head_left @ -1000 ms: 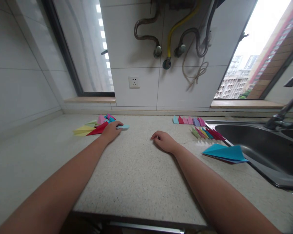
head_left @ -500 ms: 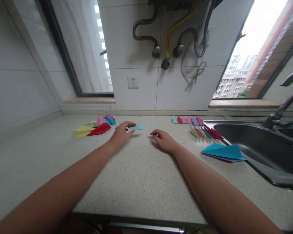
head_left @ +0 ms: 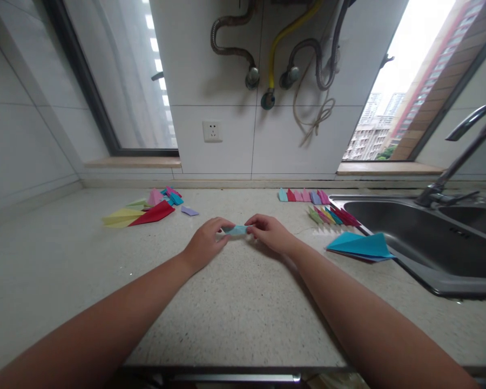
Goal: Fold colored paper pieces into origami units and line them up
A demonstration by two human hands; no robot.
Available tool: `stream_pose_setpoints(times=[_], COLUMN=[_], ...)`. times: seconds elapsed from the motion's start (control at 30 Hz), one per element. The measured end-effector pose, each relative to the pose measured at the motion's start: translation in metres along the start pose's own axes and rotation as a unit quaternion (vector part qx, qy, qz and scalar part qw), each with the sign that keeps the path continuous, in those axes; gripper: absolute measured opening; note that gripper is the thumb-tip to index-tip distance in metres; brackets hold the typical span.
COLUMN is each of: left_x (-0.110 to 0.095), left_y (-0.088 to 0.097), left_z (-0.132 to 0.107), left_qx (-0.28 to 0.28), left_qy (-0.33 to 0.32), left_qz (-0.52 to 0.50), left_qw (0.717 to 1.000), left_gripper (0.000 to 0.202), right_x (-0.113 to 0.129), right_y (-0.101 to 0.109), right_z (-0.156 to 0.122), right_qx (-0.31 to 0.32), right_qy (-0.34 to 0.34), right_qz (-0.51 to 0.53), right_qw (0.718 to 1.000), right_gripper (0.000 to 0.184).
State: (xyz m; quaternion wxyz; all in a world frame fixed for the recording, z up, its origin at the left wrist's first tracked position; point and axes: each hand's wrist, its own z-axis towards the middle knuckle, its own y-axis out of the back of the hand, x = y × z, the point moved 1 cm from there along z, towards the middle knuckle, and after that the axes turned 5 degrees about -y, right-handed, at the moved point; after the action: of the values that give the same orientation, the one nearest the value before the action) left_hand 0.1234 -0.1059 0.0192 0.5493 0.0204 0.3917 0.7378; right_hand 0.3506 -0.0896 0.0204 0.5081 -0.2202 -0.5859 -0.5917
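Observation:
A small light-blue folded paper strip (head_left: 235, 230) lies at the middle of the speckled countertop (head_left: 235, 302). My left hand (head_left: 206, 242) pinches its left end. My right hand (head_left: 270, 232) pinches its right end, fingers curled. To the far left lies a pile of paper pieces: a red folded plane (head_left: 154, 213), a yellow one (head_left: 119, 218), and small pink and blue bits (head_left: 167, 195). A lone purple scrap (head_left: 189, 211) sits beside that pile.
A row of small folded coloured papers (head_left: 302, 195) lines the back, with a second fanned row (head_left: 332, 216) nearer. A large blue folded plane (head_left: 360, 246) rests at the rim of the steel sink (head_left: 425, 237), with its tap (head_left: 461, 156). Wall socket (head_left: 212, 131) and hoses are behind.
My left hand carried the light-blue strip from the left pile to the counter's middle. My right hand closed on its other end. The view shifted slightly right and down.

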Motion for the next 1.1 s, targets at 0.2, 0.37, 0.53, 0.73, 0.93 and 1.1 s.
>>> stream_pose_setpoints(times=[0.2, 0.37, 0.53, 0.73, 0.93, 1.1], left_x=[0.003, 0.01, 0.009, 0.005, 0.0, 0.0], left_y=[-0.004, -0.006, -0.005, -0.004, -0.004, -0.006], left_z=[-0.003, -0.004, -0.004, -0.004, -0.002, -0.002], left_qx=[-0.038, -0.003, -0.025, -0.026, -0.023, -0.036], left_qy=[0.098, 0.165, 0.138, 0.111, 0.096, 0.087], left_qz=[-0.133, -0.208, -0.18, -0.173, -0.18, -0.187], left_qw=[0.986, 0.964, 0.974, 0.978, 0.979, 0.978], left_gripper=[0.043, 0.031, 0.022, 0.016, 0.013, 0.012], right_x=[0.012, 0.027, 0.031, 0.028, 0.034, 0.036], right_y=[-0.005, -0.005, -0.005, -0.012, -0.018, -0.019], right_z=[-0.007, -0.014, -0.016, -0.015, -0.017, -0.017], right_qx=[-0.046, -0.037, -0.035, -0.033, -0.046, -0.049], right_qy=[0.065, 0.155, 0.168, 0.146, 0.186, 0.19], right_qz=[-0.094, -0.171, -0.191, -0.179, -0.247, -0.259], right_qw=[0.992, 0.972, 0.966, 0.972, 0.95, 0.946], right_gripper=[0.015, 0.011, 0.009, 0.018, 0.015, 0.014])
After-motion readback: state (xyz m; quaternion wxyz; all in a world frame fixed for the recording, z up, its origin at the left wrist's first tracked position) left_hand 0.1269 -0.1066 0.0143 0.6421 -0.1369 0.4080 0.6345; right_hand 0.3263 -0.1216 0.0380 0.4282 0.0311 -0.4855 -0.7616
